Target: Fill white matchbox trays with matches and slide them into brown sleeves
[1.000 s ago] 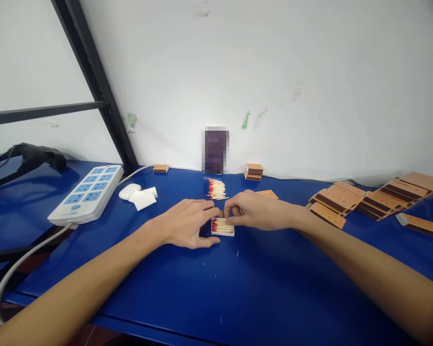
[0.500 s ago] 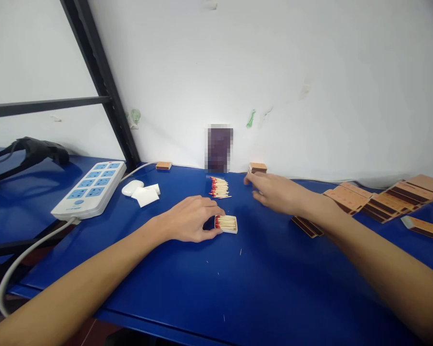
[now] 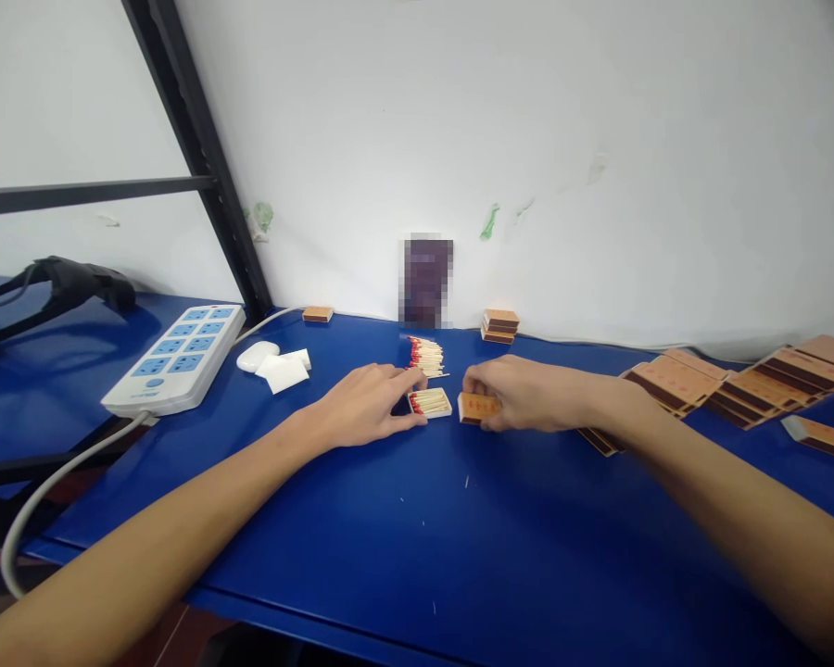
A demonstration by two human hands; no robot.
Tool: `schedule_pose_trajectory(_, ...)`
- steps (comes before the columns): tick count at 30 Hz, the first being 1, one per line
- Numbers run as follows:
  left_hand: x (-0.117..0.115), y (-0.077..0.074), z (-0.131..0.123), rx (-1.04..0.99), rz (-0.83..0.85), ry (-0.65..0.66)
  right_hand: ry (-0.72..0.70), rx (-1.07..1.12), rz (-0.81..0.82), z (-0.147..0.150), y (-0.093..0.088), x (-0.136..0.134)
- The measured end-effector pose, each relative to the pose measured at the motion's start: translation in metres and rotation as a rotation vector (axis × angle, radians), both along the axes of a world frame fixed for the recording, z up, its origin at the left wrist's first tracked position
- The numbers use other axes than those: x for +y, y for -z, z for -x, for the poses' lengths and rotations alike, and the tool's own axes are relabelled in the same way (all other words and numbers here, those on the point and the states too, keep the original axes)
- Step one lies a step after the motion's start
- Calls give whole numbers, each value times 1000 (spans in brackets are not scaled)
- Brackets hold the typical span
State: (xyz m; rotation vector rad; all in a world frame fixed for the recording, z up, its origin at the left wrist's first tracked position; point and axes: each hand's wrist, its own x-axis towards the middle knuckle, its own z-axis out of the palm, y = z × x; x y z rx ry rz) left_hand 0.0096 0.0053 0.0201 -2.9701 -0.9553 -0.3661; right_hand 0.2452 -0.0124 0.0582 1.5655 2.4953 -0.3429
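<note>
My left hand [image 3: 365, 403] grips the left end of a small white matchbox tray [image 3: 439, 416] between thumb and fingers. The tray lies on the blue table, filled with red-tipped matches [image 3: 428, 401]. Just to its right, my right hand [image 3: 532, 394] is closed on an orange matchbox cover [image 3: 478, 407] with a dark side strip. A small gap separates the cover's pale left end from the tray; whether anything is inside the cover cannot be seen. Behind the tray lies a loose pile of matches [image 3: 426, 356], also red-tipped.
By the wall are a stack of matchboxes [image 3: 499, 324], a single matchbox [image 3: 318, 314] and a blurred dark rectangle [image 3: 427, 283]. Flat matchbox covers [image 3: 782, 384] spread on the right. A power strip [image 3: 181, 357], white pieces [image 3: 283, 372] and a black frame post [image 3: 205, 157] are left.
My right hand has come from beside the stack toward me, now with an orange matchbox cover in its fingers. My left hand and the filled tray have shifted slightly back toward the match pile.
</note>
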Motion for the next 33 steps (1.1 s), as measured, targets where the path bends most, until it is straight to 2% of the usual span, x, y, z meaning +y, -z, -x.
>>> schedule_pose_trajectory(3,0,1,0,-16,26,15,-83,102,-8,10,-3,-5)
schedule_pose_trajectory(11,1,0,0,-74,120,137,-104,147,-31,1,3,4)
schedule_pose_trajectory(17,3,4,2,-61,118,181,-134,172,-16,2,2,3)
schedule_pose_trajectory(23,1,5,1,-124,180,172,-155,216,-9,9,1,-1)
schedule_pose_trajectory(28,3,6,-1,-224,248,123,-241,325,-22,18,8,-4)
schedule_pose_trajectory(33,10,9,3,-90,208,104,-264,357,-49,25,15,-6)
